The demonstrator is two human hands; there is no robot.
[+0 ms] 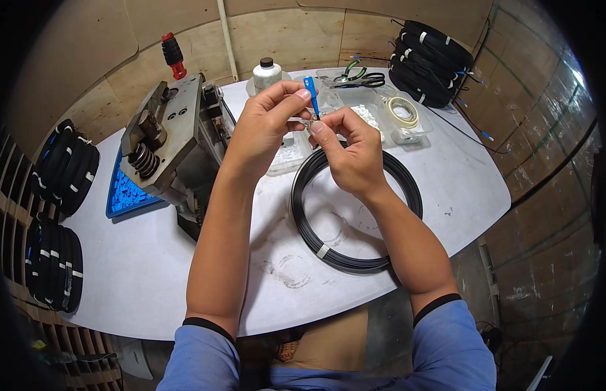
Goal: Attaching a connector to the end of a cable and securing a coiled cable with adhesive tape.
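Observation:
Above the middle of the table, my left hand (265, 127) pinches a slim blue fibre-optic connector (310, 86) between thumb and fingers. Its tip points up and its narrow boot runs down toward my other hand. Just below and to the right, my right hand (354, 151) is closed on the black cable at the boot's lower end; the fingers hide most of that cable. Beneath my right forearm lies a coil of black cable (298, 195), bound with a white tie at its near side.
A metal press (176, 130) with a red-black handle stands left, beside a blue tray (114, 210) of small blue parts. Behind my hands are clear bins with white pieces (367, 117), a tape roll (402, 112), pliers (355, 78) and a white bottle (267, 75). Cable coils (427, 62) are stacked far right.

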